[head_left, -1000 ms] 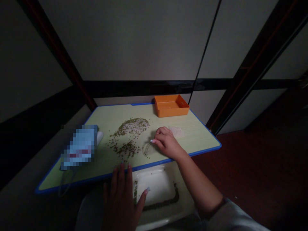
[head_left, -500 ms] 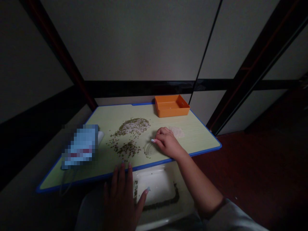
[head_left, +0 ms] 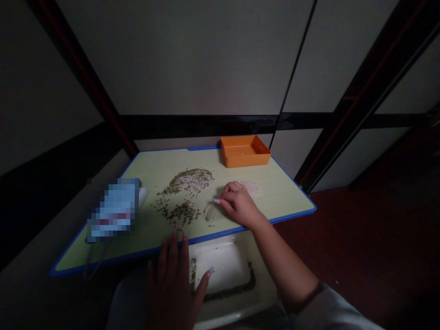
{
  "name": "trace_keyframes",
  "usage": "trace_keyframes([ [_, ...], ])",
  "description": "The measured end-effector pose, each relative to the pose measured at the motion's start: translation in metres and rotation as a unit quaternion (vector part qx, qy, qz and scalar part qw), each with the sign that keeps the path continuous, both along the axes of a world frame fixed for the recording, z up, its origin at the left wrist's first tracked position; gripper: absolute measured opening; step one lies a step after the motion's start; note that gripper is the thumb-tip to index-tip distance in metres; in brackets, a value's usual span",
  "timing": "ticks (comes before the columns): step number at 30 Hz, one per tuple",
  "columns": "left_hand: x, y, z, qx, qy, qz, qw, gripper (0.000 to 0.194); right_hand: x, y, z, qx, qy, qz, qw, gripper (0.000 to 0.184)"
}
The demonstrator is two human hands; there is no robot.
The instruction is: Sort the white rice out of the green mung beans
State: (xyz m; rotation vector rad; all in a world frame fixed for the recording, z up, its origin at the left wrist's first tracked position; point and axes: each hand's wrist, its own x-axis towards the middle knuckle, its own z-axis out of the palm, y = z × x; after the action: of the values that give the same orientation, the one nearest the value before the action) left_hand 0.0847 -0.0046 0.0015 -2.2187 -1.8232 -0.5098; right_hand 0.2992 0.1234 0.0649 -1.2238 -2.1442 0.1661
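Observation:
My right hand (head_left: 239,206) rests on the pale green board (head_left: 275,197), its curled fingers reaching left beside a clear round dish (head_left: 213,213). Whether those fingers hold anything is hidden. A small pile of white rice (head_left: 252,188) lies just past the knuckles. To the left are a mound of rice mixed with green beans (head_left: 187,179) and a scatter of green beans (head_left: 178,213). My left hand (head_left: 170,286) stands below the board's blue front edge, fingers apart, holding nothing, its fingertips near that edge.
An orange rectangular tray (head_left: 244,151) stands at the board's back edge. A pixelated package (head_left: 115,211) lies at the left. Below the front edge sits a white tray (head_left: 223,270) with beans in its groove. A dark red floor (head_left: 354,238) spreads to the right.
My right hand has shifted very slightly on the board. The left hand, grains and trays look unchanged.

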Motion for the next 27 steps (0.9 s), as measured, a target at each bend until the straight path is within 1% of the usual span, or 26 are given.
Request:
trace_keyframes([
  [7,0.0005,-0.0002,-0.0002,0.013,0.004,0.000,1.000,0.079,0.0022,-0.0003,-0.0002,0.001,0.008,0.004,1.000,0.025],
  [10,0.0001,0.0006,-0.0005,0.005,0.005,0.000,1.000,0.079,0.0039,-0.0007,0.0011,-0.001,0.011,-0.004,1.000,0.025],
  [19,-0.0009,0.0015,-0.0034,0.027,0.012,-0.009,1.000,0.080,0.0074,0.0005,0.0008,0.015,0.019,-0.039,0.999,0.026],
  [27,-0.0006,0.0015,-0.0020,0.038,0.016,-0.012,0.999,0.080,0.0065,0.0000,0.0008,0.017,0.010,-0.081,0.997,0.026],
])
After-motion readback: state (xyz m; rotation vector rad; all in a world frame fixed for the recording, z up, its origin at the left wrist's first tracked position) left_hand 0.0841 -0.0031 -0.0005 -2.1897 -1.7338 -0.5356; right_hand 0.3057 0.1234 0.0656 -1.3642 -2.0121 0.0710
